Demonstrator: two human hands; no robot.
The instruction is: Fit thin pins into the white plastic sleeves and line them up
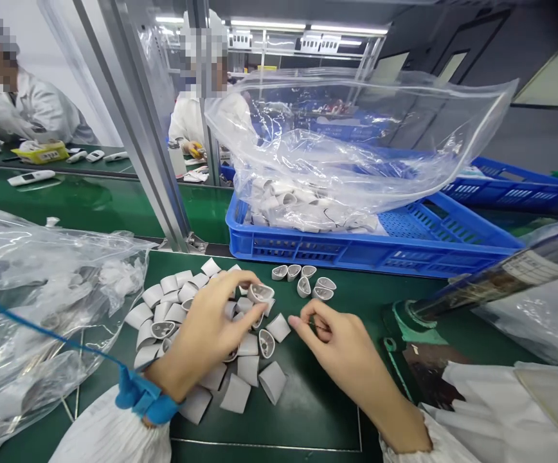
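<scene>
While the left hand [218,315] pinches a hollow white piece [262,293] on the near side of the blue crate [308,248], the right hand [344,341] curls its fingers toward its thumb, also before the crate; I can't tell whether it grips anything. Six similar pieces [303,288] sit just beside the crate's near wall.

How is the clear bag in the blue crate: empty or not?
The clear bag is not empty: white pieces show through its lower part.
</scene>
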